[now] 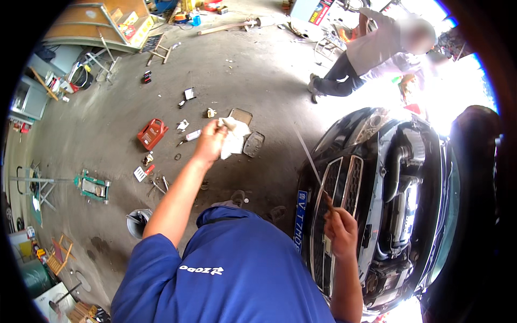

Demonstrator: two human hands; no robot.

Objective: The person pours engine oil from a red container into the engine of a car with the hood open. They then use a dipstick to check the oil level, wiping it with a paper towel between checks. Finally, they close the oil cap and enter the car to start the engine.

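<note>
My left hand [211, 142] is raised out ahead of me, its fingers closed on a crumpled white cloth [233, 146] that hangs down from them. Beneath the cloth, on the floor, lie two shallow metal pans [253, 144], one partly covered by it. My right hand [341, 229] is closed round the brownish end of a long thin strip-like tool [312, 161]; its exact kind is not clear. The tool points away from me, over the front grille of a dark car [336, 183]. The car's hood is up and its engine bay [398, 215] shows to the right of my hand.
A red jug [153, 134], a spray can [193, 135] and scattered tools lie on the floor at left. Farther left stands a green floor jack [92, 186]. A metal bucket [138, 222] is near my left elbow. Another person [371, 51] bends over at the far right.
</note>
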